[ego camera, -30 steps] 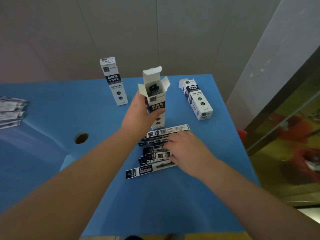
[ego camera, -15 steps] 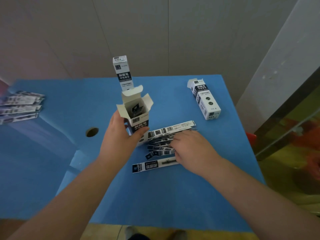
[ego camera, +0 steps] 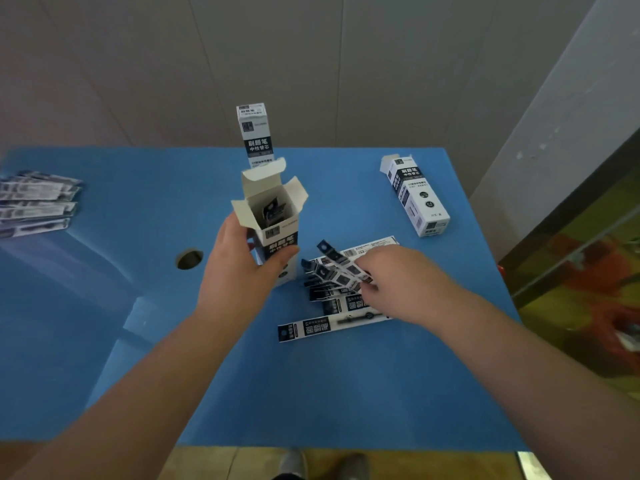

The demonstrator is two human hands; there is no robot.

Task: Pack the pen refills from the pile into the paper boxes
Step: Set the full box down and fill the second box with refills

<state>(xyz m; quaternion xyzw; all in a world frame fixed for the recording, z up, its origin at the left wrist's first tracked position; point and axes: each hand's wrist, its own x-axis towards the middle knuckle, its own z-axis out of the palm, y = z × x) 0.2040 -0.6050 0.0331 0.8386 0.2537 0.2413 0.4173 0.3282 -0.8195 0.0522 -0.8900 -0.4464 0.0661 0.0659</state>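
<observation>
While left hand fingers wrap open box, right hand fingers pinch refill packet off pile.

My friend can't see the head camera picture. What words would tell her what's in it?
A left hand holds an open paper box upright on a blue table while the right hand picks packaged pen refills from a pile.

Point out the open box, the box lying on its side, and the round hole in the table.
open box (ego camera: pixel 281 233), head view, front panel
lying box (ego camera: pixel 417 197), head view, top face
hole (ego camera: pixel 189 259), head view, its centre
</observation>
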